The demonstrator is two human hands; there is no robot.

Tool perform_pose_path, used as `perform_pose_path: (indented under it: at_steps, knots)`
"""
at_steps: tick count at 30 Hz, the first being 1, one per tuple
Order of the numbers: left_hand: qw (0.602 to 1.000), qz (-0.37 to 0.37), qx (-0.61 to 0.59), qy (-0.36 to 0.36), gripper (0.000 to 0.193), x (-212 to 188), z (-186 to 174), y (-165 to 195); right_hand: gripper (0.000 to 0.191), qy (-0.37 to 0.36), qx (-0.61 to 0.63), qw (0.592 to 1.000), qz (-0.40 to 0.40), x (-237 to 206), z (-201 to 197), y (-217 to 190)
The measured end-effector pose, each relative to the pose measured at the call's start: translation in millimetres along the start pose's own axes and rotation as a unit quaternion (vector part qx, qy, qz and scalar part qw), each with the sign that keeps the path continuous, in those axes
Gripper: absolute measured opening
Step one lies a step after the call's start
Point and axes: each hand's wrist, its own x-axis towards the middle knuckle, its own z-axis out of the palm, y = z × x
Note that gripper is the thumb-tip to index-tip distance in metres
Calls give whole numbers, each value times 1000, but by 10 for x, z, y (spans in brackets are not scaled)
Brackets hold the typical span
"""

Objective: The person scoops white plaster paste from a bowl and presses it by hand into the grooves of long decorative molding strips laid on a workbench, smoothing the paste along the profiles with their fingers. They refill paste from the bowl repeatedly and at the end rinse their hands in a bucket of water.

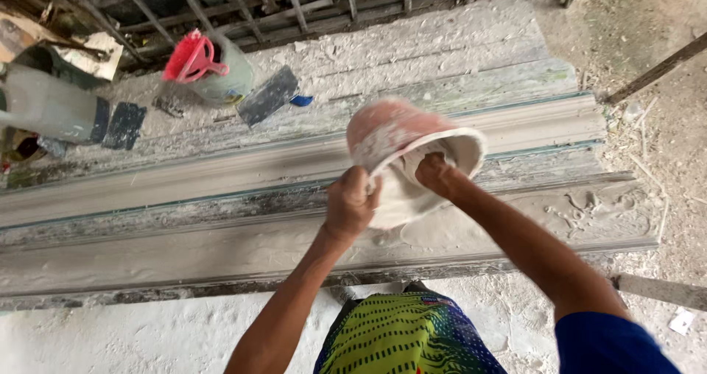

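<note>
Left hand (350, 203) on pink bowl (401, 142) (tilted)

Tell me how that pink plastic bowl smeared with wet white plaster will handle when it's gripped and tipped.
The pink plastic bowl is probably slippery: wet plaster coats its rim where the left hand pinches it. It likely flexes, since the wall looks thin. It seems light, held tilted by one edge while the right hand reaches inside.

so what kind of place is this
Probably a plaster moulding workshop: a long plaster-coated bench with a cornice-shaped strip, trowels lying about, and the left hand tipping a plaster-smeared pink bowl.
</note>
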Motion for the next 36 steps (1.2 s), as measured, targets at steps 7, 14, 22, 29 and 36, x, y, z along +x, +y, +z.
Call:
perform_pose_path:
  at_steps: [7,14,22,29,36]
  knots:
    - [999,28,22,25,31,-117,172,91,29,112,27,993,-11,-101,1064,-396]
    - [998,21,49,15,25,-387,15,19,31,130,-76,986,74,-116,457,193]
    - [998,60,22,13,24,-443,169,-47,33,84,-3,996,-9,-189,929,-360]
    - [995,68,70,28,26,-595,139,6,37,14,-230,962,145,-1030,371,633]
    - [991,130,-20,-30,33,-305,599,609,36,242,387,872,178,-1143,946,-151]
